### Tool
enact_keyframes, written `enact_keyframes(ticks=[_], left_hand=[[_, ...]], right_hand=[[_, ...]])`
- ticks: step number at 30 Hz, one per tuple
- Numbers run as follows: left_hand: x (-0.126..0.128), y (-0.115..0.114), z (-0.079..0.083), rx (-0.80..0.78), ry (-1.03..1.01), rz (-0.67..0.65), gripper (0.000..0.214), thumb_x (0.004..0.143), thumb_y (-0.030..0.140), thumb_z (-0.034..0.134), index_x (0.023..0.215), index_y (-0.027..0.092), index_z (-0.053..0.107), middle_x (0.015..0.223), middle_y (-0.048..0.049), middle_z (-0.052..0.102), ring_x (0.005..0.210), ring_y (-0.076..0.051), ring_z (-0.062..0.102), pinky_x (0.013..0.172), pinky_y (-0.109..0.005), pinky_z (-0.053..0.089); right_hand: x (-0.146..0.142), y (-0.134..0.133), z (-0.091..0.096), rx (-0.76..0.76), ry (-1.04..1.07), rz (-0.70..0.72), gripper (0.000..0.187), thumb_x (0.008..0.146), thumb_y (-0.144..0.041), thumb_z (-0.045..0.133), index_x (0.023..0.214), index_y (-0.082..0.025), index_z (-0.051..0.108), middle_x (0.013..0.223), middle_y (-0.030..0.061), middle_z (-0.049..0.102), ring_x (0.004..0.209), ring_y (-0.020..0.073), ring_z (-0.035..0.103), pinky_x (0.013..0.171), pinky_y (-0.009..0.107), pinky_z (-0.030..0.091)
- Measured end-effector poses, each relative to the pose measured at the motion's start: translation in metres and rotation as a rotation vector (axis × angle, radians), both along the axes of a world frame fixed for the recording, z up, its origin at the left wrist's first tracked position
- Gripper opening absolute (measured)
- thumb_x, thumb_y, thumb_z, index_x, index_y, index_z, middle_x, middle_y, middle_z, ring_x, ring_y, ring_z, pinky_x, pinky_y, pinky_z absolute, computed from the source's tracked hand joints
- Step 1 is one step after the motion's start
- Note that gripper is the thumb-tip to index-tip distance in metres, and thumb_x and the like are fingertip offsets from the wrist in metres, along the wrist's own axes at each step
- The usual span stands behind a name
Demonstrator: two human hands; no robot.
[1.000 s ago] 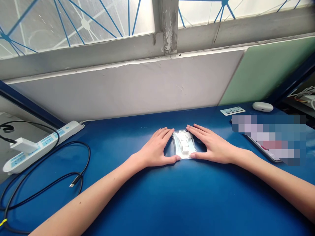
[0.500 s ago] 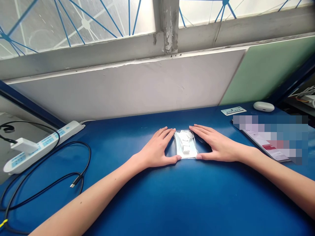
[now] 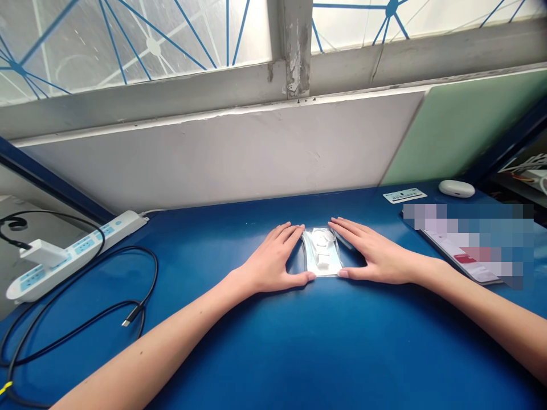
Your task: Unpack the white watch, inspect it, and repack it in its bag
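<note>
Our left hand and right hand rest palms-down, thumbs and fingers spread wide in facing C shapes; neither is closed round anything. Between them, flat on the smooth blue-painted table, lies a small rectangular clear-plastic packet, white pieces showing over a pale-blue backing. Left thumb at its near left corner, left fingertips by the far left corner; right hand mirrors this opposite. How hard the thumbs press, we cannot tell.

Handling, our judgement: steady the packet with small, even pressure from both sides, thumbs low, wrists loose. A harder push from one side would likely skew it; squeezing inward might buckle the film. Glossy plastic probably slides readily, so little force should do. Best we leave the raised white pieces in the middle unpressed.

Margins: thin black cable with a metal-tipped plug well apart on the left, dark-edged flat device, partly pixelated, beyond the right wrist
</note>
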State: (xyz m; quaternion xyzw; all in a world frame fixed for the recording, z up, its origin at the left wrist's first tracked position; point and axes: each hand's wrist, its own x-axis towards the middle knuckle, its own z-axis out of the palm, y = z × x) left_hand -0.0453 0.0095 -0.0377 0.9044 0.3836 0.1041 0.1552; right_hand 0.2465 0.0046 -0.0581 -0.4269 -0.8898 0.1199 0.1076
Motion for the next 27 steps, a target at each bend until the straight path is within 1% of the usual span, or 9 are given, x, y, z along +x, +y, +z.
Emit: enact_keyframes(ticks=[5, 8, 14, 19, 22, 25, 27], left_hand=[[-0.0001, 0.0001, 0.0007, -0.002, 0.007, -0.002, 0.1, 0.081, 0.067, 0.064, 0.156, 0.014, 0.026, 0.162, -0.0166, 0.029, 0.151, -0.037, 0.02, 0.122, -0.053, 0.023], [-0.0001, 0.0002, 0.0002, -0.004, -0.001, 0.0, 0.099, 0.081, 0.067, 0.064, 0.156, 0.015, 0.026, 0.161, -0.0162, 0.029, 0.151, -0.037, 0.02, 0.122, -0.054, 0.024], [-0.0003, 0.0007, 0.0, -0.01, -0.002, 0.002, 0.1, 0.081, 0.067, 0.064, 0.157, 0.016, 0.025, 0.162, -0.0152, 0.028, 0.151, -0.037, 0.02, 0.122, -0.053, 0.023], [-0.0002, 0.0013, 0.0008, -0.029, 0.013, 0.003, 0.105, 0.08, 0.075, 0.06, 0.158, 0.016, 0.022, 0.163, -0.0153, 0.026, 0.152, -0.036, 0.018, 0.122, -0.053, 0.022], [-0.0002, 0.0013, 0.0007, -0.025, 0.018, 0.002, 0.105, 0.08, 0.076, 0.059, 0.158, 0.016, 0.022, 0.163, -0.0154, 0.025, 0.152, -0.036, 0.018, 0.122, -0.053, 0.022], [-0.0002, 0.0007, 0.0008, -0.006, 0.011, -0.004, 0.099, 0.084, 0.072, 0.058, 0.158, 0.017, 0.022, 0.163, -0.0151, 0.026, 0.152, -0.036, 0.019, 0.122, -0.053, 0.021], [-0.0002, 0.0001, 0.001, 0.013, 0.011, -0.019, 0.087, 0.091, 0.066, 0.053, 0.157, 0.018, 0.025, 0.163, -0.0147, 0.026, 0.152, -0.034, 0.019, 0.123, -0.053, 0.021]], right_hand=[[0.0022, 0.0011, -0.0016, -0.014, 0.011, 0.001, 0.102, 0.082, -0.069, 0.059, 0.16, -0.016, 0.019, 0.165, 0.0187, 0.021, 0.15, 0.0392, 0.023, 0.117, 0.057, 0.032], [0.0026, 0.0016, -0.0026, -0.018, 0.04, -0.001, 0.102, 0.081, -0.068, 0.062, 0.16, -0.018, 0.02, 0.165, 0.0173, 0.023, 0.15, 0.0391, 0.023, 0.117, 0.057, 0.032], [0.0024, 0.0035, -0.0016, -0.037, 0.088, 0.002, 0.103, 0.078, -0.069, 0.065, 0.159, -0.018, 0.024, 0.164, 0.0156, 0.026, 0.15, 0.0362, 0.026, 0.118, 0.055, 0.032], [0.0022, 0.0039, -0.0007, -0.026, 0.109, 0.021, 0.101, 0.079, -0.067, 0.066, 0.158, -0.021, 0.026, 0.162, 0.0145, 0.032, 0.149, 0.0361, 0.028, 0.117, 0.056, 0.032], [0.0026, 0.0031, -0.0005, -0.016, 0.123, 0.033, 0.099, 0.079, -0.065, 0.067, 0.158, -0.021, 0.026, 0.161, 0.0149, 0.034, 0.148, 0.0371, 0.029, 0.116, 0.057, 0.033], [0.0027, 0.0022, -0.0009, 0.007, 0.145, 0.045, 0.097, 0.08, -0.063, 0.067, 0.158, -0.023, 0.026, 0.16, 0.0154, 0.036, 0.147, 0.0393, 0.031, 0.115, 0.059, 0.035], [0.0018, 0.0017, -0.0012, 0.027, 0.154, 0.031, 0.094, 0.081, -0.062, 0.066, 0.158, -0.023, 0.028, 0.159, 0.0165, 0.038, 0.145, 0.0405, 0.035, 0.113, 0.06, 0.038]])
